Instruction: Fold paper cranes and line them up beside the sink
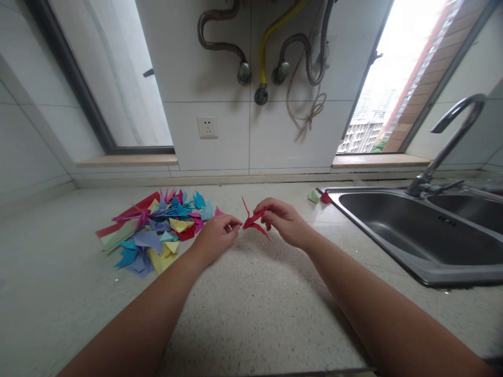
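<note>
A red paper crane (pixel 255 220) is held just above the counter in front of me, its thin points spread out in several directions. My right hand (pixel 281 220) pinches it from the right between thumb and fingers. From the left, my left hand (pixel 218 233) has its thumb and fingertips closed together at the crane's near-left tip; the exact contact is too small to see clearly. Beside my left hand lies a pile of folded paper cranes (pixel 147 241) in blue, purple, yellow, pink and red.
A steel sink (pixel 393 220) with a curved faucet (pixel 451 141) is set into the speckled counter (pixel 236 314) on the right. By its corner lie a green folded paper piece (pixel 313 197) and a red one (pixel 326 197). A socket (pixel 207 128) and pipes are on the tiled wall.
</note>
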Demonstrator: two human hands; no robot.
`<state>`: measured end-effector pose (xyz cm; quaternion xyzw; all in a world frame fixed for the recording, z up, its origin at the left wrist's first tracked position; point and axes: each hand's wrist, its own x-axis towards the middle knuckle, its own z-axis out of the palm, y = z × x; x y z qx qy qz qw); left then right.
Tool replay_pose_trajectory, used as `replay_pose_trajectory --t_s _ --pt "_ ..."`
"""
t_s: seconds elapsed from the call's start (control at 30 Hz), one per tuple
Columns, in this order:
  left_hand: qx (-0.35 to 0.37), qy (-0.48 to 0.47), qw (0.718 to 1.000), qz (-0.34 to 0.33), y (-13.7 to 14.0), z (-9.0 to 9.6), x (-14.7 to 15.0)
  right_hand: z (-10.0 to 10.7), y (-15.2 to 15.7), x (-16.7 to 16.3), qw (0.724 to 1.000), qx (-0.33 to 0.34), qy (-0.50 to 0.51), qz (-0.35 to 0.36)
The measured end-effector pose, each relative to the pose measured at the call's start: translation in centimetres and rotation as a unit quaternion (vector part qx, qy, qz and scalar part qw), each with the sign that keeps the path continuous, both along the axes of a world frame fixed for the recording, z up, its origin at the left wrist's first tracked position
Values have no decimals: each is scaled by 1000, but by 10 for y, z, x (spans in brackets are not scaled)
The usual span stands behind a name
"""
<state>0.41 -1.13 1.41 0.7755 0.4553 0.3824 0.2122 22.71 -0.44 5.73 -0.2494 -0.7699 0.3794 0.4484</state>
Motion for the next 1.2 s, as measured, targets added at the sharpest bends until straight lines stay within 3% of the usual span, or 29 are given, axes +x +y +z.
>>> replay_pose_trajectory --t_s 0.23,0.4,0.6,0.7,0.8,0.9,1.07,1.2 --pt "2 1 1000 9 -1 0 1 5 -5 -2 999 10 8 -42" --pt "2 3 1000 9 -1 0 1 5 4 10 990 58 -5 -132" --pt "-5 4 1000 -1 0 -2 0 3 34 62 955 53 27 -291" --pt "-11 10 1000 -3 1 -5 -1 3 45 98 913 38 10 -405" --pt "-14 18 1000 1 3 -7 -2 2 49 133 827 60 -116 -546" --pt "-21 18 1000 0 3 -7 -4 -1 50 164 753 38 -186 -631" --pt "-32 26 999 -2 1 -6 -4 -19 56 194 698 -42 -231 -676" --pt "-31 25 999 -3 0 -5 -4 -32 62 203 678 -84 -230 -693"
